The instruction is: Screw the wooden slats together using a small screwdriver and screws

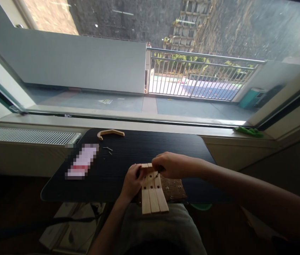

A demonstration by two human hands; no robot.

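Note:
A pale wooden piece (150,202) of three joined slats, with rows of dark round holes, extends over the near edge of the table. My left hand (133,180) is closed on its left side, toward the far end. Above its far right part, my right hand (167,164) is closed around a small dark-handled tool (160,168), whose lower end points at a hole; most of it is hidden by my fingers. Under the wood lies a brown, pitted board (175,188), partly covered.
The dark table (107,184) stands by a window. On it lie a curved wooden piece (110,132), several small metal screws or pins (109,149) and a blurred pink-white item (82,161). A radiator (28,135) is at left, a green cloth (248,132) on the right sill.

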